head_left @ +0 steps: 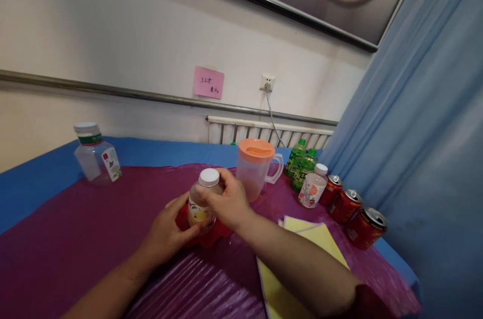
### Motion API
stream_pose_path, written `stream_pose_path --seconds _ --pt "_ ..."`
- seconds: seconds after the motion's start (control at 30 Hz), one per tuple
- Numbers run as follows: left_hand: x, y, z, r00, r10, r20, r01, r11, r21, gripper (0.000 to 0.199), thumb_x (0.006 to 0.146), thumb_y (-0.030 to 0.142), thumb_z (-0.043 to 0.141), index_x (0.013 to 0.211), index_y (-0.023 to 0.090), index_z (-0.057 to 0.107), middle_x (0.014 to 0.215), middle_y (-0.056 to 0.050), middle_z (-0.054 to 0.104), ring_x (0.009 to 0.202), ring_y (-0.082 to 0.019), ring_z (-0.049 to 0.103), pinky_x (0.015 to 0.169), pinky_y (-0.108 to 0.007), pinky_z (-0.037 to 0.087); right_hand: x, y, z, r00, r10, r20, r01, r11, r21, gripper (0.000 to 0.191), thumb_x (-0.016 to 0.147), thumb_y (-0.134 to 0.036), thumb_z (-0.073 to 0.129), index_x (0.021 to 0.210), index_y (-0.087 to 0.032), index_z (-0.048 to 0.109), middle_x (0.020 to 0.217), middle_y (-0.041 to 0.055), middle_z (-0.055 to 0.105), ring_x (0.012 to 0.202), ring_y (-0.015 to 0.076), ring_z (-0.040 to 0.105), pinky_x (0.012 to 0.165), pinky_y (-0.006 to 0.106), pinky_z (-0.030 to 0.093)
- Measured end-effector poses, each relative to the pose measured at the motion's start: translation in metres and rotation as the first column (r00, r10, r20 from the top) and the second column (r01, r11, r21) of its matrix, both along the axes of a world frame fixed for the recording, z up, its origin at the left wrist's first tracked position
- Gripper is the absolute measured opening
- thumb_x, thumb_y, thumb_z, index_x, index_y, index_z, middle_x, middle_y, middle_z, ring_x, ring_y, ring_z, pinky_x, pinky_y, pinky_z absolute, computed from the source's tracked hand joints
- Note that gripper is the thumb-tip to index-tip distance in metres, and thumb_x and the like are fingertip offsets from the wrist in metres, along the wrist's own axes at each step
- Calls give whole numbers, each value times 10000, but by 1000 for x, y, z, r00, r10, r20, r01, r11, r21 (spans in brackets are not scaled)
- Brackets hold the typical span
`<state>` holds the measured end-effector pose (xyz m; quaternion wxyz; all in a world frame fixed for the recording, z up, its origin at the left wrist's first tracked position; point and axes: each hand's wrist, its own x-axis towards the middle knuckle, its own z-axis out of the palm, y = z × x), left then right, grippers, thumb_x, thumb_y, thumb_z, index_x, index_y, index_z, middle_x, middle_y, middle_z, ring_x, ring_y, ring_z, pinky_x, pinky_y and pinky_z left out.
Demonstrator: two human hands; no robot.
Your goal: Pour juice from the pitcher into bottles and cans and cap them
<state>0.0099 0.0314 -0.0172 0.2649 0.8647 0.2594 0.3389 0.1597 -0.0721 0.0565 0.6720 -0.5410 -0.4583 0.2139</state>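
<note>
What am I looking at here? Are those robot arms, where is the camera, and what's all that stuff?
No robot here! Those are a person's own bare hands. The camera sits on their head, looking forward and down, so you see roughly what they see.

The left hand and right hand hold a small bottle with a white cap. Something red is beneath it, too covered to name.

A shiny purple sheet covers part of the blue surface. On the left is a big clear bottle. To the right are an orange-lidded pitcher, two green bottles, a pink-patterned bottle, three red cans and yellow cloths.
</note>
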Motion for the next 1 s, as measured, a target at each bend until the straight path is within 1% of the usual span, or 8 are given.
stream_pose_path --seconds 0.2,0.33,0.4,0.47,0.53,0.63,0.77,1.0 --pt "0 -9 4 992 -125 -18 123 988 -95 809 762 591 728 1459 244 511 1445 -121 621 1274 -348 625 1059 -481 518 49 -62 21 989 -131 -72 139 984 115 379 737 -501 787 935 -219 630 883 5 704 808 182 650 771 325 531" --pt "2 -11 5 996 -89 26 90 993 -76 657 831 568 660 1393 240 573 1376 -110 673 1218 -324 668 1059 -474 522 107 -127 35 912 -411 -10 411 910 54 499 669 -593 819 909 -206 616 849 21 708 754 188 639 696 313 510" --pt "3 -10 3 996 -81 38 84 993 -77 638 841 571 646 1376 230 582 1346 -111 691 1198 -320 679 1059 -475 522 136 -158 36 815 -569 114 572 820 7 526 673 -643 785 909 -207 608 813 21 695 727 194 623 668 311 489" --pt "4 -8 1 996 -78 40 81 993 -82 639 839 575 646 1368 222 583 1322 -114 705 1190 -320 684 1062 -481 519 163 -183 31 622 -706 339 756 654 -25 528 700 -689 722 897 -209 623 807 38 694 727 213 615 664 321 461" --pt "5 -7 -1 996 -77 46 81 993 -89 630 838 574 646 1355 219 590 1300 -114 718 1177 -316 691 1059 -484 521 186 -200 22 429 -738 522 877 479 -43 547 713 -722 669 900 -209 637 825 72 709 733 243 617 660 342 440" --pt "7 -7 -3 995 -78 56 83 991 -108 587 841 568 640 1320 229 617 1269 -105 736 1152 -307 705 1046 -488 534 213 -214 6 328 -676 660 932 345 -110 591 745 -737 608 963 -190 659 863 131 731 756 286 639 642 360 428" --pt "8 -8 -1 995 -67 73 76 989 -128 554 830 567 641 1277 239 656 1204 -87 768 1103 -299 729 1016 -478 559 232 -214 -14 333 -642 690 937 306 -167 606 768 -711 573 1016 -169 678 927 162 743 808 308 664 656 372 445" --pt "7 -19 14 996 -77 52 84 984 -160 499 826 511 643 1229 218 684 1182 -89 778 1081 -293 740 1005 -469 563 238 -205 -34 398 -634 663 910 365 -196 555 776 -652 571 997 -157 688 918 148 751 831 299 680 679 369 476"
